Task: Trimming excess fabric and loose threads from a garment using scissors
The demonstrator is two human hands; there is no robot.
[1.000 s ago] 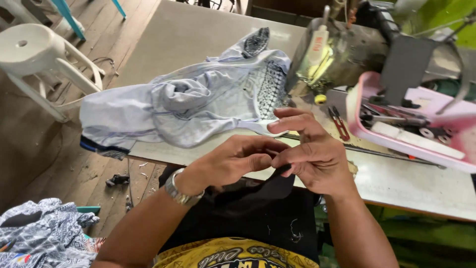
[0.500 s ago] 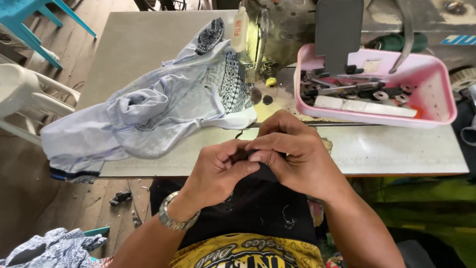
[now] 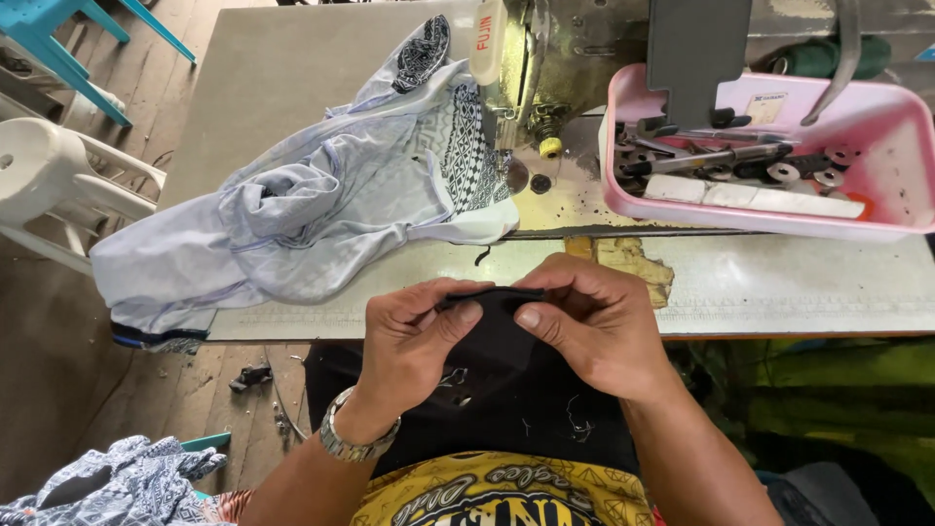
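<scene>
My left hand (image 3: 414,341) and my right hand (image 3: 594,326) meet just in front of the table's near edge. Both pinch a small strip of black fabric (image 3: 487,297) between thumb and fingers. The strip's lower part hangs toward my lap and blends with my dark clothing. A metal watch sits on my left wrist. On the table (image 3: 779,282) beyond my hands lies a crumpled pale blue garment (image 3: 292,229) with a black-and-white patterned panel, its end under the sewing machine head (image 3: 531,68).
A pink plastic tray (image 3: 896,136) holding bobbins and metal tools sits at the table's right. White plastic chair (image 3: 49,180) and blue chair (image 3: 68,49) stand on the wooden floor at left. A pile of blue patterned cloth (image 3: 117,482) lies at lower left.
The view has swung left and downward, centring the table. My hands stayed together on the black strip, and the fingers shifted slightly along its edge.
</scene>
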